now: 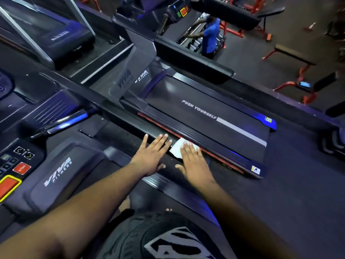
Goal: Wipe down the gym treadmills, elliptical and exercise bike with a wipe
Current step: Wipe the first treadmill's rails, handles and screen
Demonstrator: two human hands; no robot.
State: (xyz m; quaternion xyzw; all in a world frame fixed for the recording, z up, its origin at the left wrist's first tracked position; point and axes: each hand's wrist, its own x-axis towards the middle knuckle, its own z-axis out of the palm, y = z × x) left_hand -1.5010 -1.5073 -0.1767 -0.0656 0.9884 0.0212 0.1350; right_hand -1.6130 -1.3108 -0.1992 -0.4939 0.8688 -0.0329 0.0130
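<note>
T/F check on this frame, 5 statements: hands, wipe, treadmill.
1. The right hand presses flat on the white wipe. True.
2. The left hand holds the wipe. False: it lies flat beside the wipe, fingers straight, on the black bar.
3. The wipe is on the treadmill's belt. False: it lies at the near side rail, off the belt.
4. The belt reads PUSH YOURSELF. True.
5. A person in a blue shirt stands in the background. True.
</note>
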